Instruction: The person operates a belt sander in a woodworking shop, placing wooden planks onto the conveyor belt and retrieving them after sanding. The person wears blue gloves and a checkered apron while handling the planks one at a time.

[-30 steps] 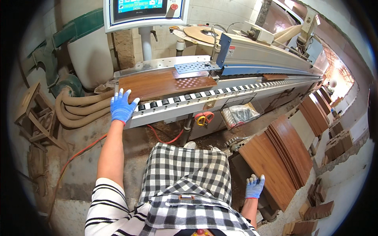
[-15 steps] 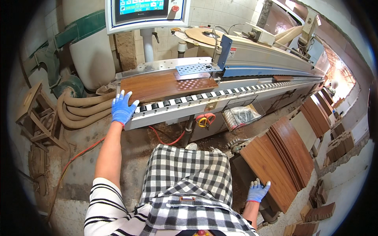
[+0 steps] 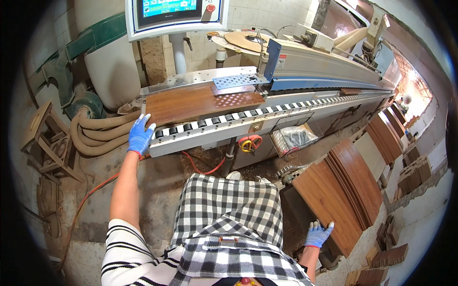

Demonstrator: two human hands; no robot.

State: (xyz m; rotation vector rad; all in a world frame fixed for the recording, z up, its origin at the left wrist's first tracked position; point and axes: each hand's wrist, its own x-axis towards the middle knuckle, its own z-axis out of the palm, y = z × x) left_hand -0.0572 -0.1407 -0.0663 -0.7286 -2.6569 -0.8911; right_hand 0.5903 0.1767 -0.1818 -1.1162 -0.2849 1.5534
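A brown wood-grain board (image 3: pixel 183 106) lies on the bed of a long edge-processing machine (image 3: pixel 319 76), its right part under a blue perforated plate (image 3: pixel 234 81) and beside a black-and-white roller track (image 3: pixel 206 123). My left hand (image 3: pixel 140 136), in a blue glove with pale fingertips, is at the board's left end and the track's end, fingers apart and touching the corner. Low on the right, my right hand (image 3: pixel 317 235), gloved alike, has its fingers loosely spread against the edge of a board (image 3: pixel 324 200) in a leaning stack of brown boards (image 3: pixel 355 174).
A screen panel (image 3: pixel 171 14) stands behind the machine. Thick hoses (image 3: pixel 100 138), a green blower (image 3: pixel 83 105) and a wooden stool (image 3: pixel 45 138) are at the left. Scissors (image 3: pixel 249 142) and a wire basket (image 3: pixel 295 136) hang on the machine's front. More boards (image 3: pixel 381 133) stand at right.
My left hand has slid leftward, off the board's front part to its end corner. My right hand has moved slightly down and to the right along the stacked board's edge.
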